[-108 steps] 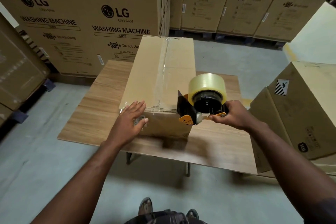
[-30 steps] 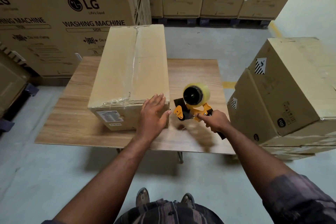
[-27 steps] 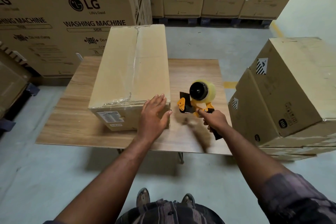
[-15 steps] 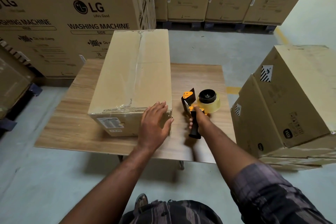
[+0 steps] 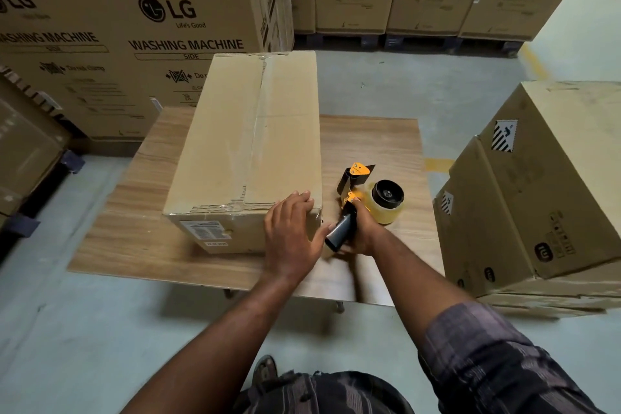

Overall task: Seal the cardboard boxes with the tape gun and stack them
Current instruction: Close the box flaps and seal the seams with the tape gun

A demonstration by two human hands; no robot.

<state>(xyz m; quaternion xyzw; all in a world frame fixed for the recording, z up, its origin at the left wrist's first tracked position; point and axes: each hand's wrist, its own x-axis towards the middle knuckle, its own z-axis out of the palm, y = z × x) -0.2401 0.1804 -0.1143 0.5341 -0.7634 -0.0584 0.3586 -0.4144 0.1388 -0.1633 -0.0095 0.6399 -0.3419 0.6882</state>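
From my remote seat I see the cardboard box (image 5: 248,144) lying lengthwise on the wooden table (image 5: 369,138), plain brown, with clear tape running down its top seam and across the near edge, and a white label (image 5: 205,230) on the end facing me. The left hand (image 5: 292,232) lies flat over the box's near right corner, fingers straight and together. Just beside that corner the yellow and black tape gun (image 5: 366,198) sits low on the table, roll hub facing up, and the right hand (image 5: 361,228) has its fingers curled round the black handle
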